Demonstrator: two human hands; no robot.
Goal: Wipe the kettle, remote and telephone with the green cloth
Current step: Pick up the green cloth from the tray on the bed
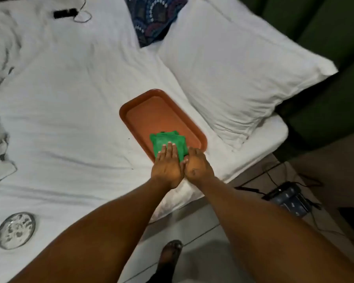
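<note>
Cloth: green cloth [169, 140], folded into a rough square, lies in the near end of the tray, partly covered by fingers.
Tray: orange-brown tray [151, 111] with rounded corners rests on the white sheet [70, 99], angled away toward the upper left; its far part is bare.
Left hand: left hand [168, 166] lies palm down, fingers straight and close together, flat on the near edge of the green cloth; it presses rather than grips.
Right hand: right hand [198, 166] sits just beside the left, touching it at the thumb side; its fingers curl down at the near right corner of the cloth, and whether they pinch the fabric cannot be told.
Arms: both bare forearms reach in from the bottom of the view, converging at the tray.
Telephone: dark telephone [290, 199] with trailing cords sits on the floor to the right of the bed, well apart from the tray.
Remote: black oblong, possibly the remote [65, 13], lies far up the bed beside a thin cable; too blurred to be sure.
Pillow: white pillow [233, 68] lies right of the tray, just beside it.
Patterned fabric: blue patterned fabric [153, 17] shows at the top, behind the pillow.
Disc: round grey disc [15, 230] rests on the sheet at the lower left.
Foot: sandalled foot [170, 254] stands on the pale floor between the arms.
</note>
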